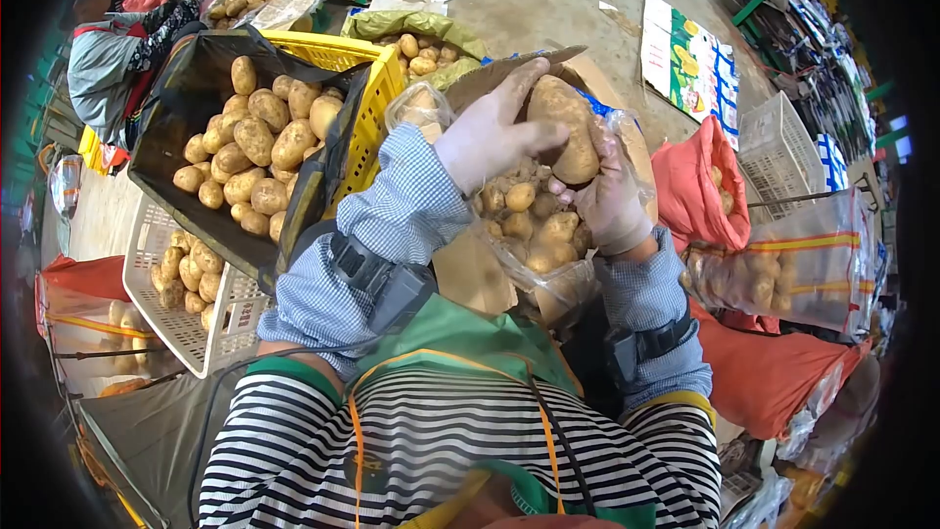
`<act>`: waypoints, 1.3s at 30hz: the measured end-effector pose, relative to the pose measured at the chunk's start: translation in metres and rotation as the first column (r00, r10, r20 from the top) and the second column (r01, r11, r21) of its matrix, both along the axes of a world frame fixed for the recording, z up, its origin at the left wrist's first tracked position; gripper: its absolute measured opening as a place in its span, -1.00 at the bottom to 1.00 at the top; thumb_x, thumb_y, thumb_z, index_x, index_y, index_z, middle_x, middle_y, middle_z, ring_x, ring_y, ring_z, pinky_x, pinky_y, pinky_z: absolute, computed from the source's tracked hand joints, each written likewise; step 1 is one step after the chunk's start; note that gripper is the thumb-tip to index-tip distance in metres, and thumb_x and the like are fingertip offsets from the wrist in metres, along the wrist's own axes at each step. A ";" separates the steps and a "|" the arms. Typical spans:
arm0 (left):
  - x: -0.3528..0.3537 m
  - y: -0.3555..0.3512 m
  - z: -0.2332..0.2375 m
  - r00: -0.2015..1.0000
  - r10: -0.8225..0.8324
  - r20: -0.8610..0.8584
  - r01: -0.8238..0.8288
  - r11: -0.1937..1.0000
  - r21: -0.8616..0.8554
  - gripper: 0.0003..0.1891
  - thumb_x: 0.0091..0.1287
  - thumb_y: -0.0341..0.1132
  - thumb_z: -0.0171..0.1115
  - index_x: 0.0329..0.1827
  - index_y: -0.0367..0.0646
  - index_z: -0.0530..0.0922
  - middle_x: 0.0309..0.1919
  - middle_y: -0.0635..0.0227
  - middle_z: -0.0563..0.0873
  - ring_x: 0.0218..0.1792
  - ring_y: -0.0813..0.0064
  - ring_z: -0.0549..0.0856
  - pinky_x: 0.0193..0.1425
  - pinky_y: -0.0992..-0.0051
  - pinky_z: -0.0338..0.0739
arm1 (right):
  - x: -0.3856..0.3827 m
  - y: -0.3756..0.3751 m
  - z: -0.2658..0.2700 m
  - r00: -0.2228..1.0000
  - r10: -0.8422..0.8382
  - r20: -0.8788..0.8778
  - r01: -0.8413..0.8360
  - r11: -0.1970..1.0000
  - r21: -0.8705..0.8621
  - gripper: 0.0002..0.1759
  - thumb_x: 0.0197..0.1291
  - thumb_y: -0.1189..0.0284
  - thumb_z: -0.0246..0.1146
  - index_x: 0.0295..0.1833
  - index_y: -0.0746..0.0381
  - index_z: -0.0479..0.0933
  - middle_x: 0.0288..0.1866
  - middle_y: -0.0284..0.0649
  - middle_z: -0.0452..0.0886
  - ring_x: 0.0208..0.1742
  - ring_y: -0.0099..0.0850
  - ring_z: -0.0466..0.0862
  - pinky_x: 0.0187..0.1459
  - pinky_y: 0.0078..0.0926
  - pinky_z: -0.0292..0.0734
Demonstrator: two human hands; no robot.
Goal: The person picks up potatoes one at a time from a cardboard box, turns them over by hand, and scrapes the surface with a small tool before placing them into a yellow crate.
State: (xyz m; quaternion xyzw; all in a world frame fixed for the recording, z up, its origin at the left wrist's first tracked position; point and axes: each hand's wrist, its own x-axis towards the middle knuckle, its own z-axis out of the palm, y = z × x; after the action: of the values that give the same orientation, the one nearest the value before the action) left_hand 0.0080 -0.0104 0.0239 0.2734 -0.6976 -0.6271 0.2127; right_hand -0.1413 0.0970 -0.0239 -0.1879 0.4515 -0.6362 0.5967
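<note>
A large brown potato (565, 122) is held up over an open cardboard box (480, 269) lined with clear plastic. My right hand (609, 191), in a pale glove, grips the potato's lower right side with its fingers curled round it. My left hand (497, 129), gloved too, lies against the potato's left side, its fingers apart and one fingertip on the skin. Smaller potatoes (520, 198) lie in the box just below my hands. Both forearms wear blue checked sleeves with black straps.
On the left, a black-lined yellow crate (377, 127) full of potatoes stands by a white crate (201, 328). A red sack (690, 191), a clear bag (783, 279) and a white basket (778, 142) are at right. Another person (108, 69) works at upper left.
</note>
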 end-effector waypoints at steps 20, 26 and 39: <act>-0.010 -0.008 -0.025 0.979 0.094 -0.183 -0.105 0.993 -0.050 -0.35 0.28 0.11 0.35 0.21 -0.25 0.51 -0.05 0.18 0.70 -0.06 0.49 0.70 0.04 0.48 0.60 | 0.010 0.001 0.000 0.959 -0.117 -0.259 0.090 0.990 -0.112 -0.21 0.35 -0.32 -0.26 0.41 -0.01 0.33 -0.09 -0.01 0.59 -0.52 -0.39 0.56 -0.61 -0.52 0.35; 0.000 -0.017 -0.019 0.951 0.168 -0.261 -0.050 0.913 0.405 -0.33 0.38 0.24 0.15 0.15 -0.27 0.55 -0.19 0.32 0.71 -0.20 0.57 0.68 -0.10 0.52 0.61 | -0.008 0.005 0.007 0.686 0.451 0.571 -0.359 0.892 -0.274 -0.18 0.29 -0.30 -0.06 0.42 0.07 0.28 -0.03 0.04 0.53 -0.35 -0.38 0.58 -0.61 -0.62 0.39; -0.004 -0.007 -0.025 0.983 -0.071 -0.170 0.049 0.990 -0.130 -0.33 0.32 -0.04 0.30 0.39 -0.26 0.37 0.11 0.15 0.64 0.04 0.47 0.67 0.01 0.48 0.66 | 0.012 0.002 0.020 0.965 -0.029 0.261 0.030 1.000 -0.001 -0.24 0.30 -0.32 -0.08 0.29 0.06 0.41 -0.01 -0.19 0.63 -0.40 -0.29 0.58 -0.65 -0.64 0.31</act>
State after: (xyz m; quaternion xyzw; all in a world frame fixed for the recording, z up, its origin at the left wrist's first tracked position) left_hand 0.0036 -0.0170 -0.0015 0.1825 -0.7223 -0.6097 0.2708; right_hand -0.1293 0.0993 -0.0039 -0.0973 0.3700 -0.6654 0.6410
